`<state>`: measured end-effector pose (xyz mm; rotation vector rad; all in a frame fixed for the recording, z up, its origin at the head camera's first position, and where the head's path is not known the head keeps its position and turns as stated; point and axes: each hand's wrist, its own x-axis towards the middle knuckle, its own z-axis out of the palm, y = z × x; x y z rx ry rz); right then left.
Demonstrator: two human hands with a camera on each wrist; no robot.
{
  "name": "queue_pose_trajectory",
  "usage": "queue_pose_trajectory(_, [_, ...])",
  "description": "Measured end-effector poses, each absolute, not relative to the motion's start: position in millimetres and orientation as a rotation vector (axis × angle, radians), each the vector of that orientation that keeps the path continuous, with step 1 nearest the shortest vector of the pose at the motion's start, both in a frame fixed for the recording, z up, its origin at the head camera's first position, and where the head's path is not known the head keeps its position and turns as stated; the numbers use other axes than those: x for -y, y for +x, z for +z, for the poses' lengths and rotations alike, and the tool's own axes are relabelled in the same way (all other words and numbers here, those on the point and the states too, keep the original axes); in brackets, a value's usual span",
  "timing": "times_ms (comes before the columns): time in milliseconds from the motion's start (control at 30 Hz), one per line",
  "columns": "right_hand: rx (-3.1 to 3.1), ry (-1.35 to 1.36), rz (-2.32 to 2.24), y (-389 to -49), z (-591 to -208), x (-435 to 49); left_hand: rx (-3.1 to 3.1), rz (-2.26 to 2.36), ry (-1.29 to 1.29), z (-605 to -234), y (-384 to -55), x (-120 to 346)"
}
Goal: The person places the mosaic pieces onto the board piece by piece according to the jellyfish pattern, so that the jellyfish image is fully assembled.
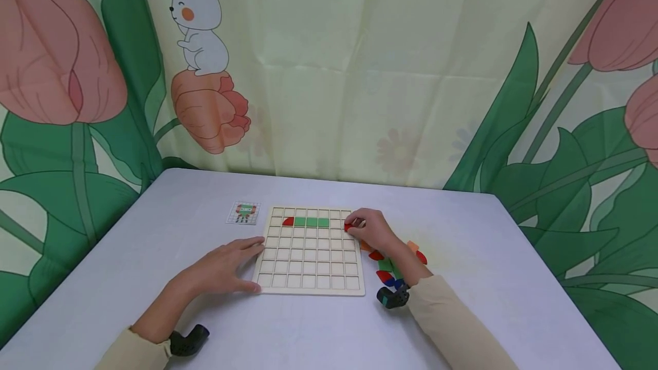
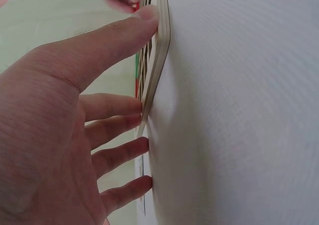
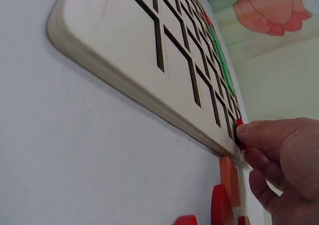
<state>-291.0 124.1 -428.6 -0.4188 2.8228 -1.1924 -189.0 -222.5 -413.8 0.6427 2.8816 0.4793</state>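
Note:
A wooden grid board (image 1: 309, 258) lies on the table, with a red rounded piece (image 1: 288, 221) and a row of green square pieces (image 1: 311, 222) set in its second row. My right hand (image 1: 374, 229) pinches a red piece (image 3: 240, 129) between thumb and fingertips over the board's upper right edge. My left hand (image 1: 223, 267) rests at the board's left side, fingers spread and fairly straight. In the left wrist view its thumb (image 2: 114, 43) touches the board's edge, and the fingertips sit right along that side.
A small pattern card (image 1: 244, 213) with a coloured figure lies beyond the board's upper left corner. Loose red, green, orange and blue pieces (image 1: 384, 277) lie right of the board, partly under my right forearm. A printed curtain (image 1: 329, 73) hangs behind the table.

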Motion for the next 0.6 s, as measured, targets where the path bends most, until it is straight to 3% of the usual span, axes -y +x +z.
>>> queue_pose_trajectory(600, [-2.926,-0.489,-1.194,-293.7,-429.5,-101.9,-2.886,0.478,0.621,-415.1,-189.7,222.4])
